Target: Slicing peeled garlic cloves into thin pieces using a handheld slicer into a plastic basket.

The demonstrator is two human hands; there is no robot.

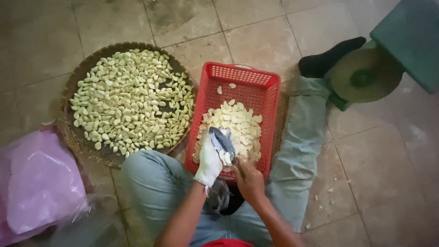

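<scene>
The gloved left hand (209, 161) has its fingers closed around a small peeled garlic clove (226, 158) over the red basket (270, 91); the bare right hand (248, 179), fingers clamped, works a knife (222, 141) against it; light, firm, likely slippery, best pinched by its ends.

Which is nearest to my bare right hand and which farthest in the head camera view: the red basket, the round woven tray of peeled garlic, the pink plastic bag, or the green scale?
Measured from the right hand:
1. Red basket, directly in front, its near rim at the hand.
2. Round woven tray, front left.
3. Green scale, far front right.
4. Pink plastic bag, far left.
</scene>
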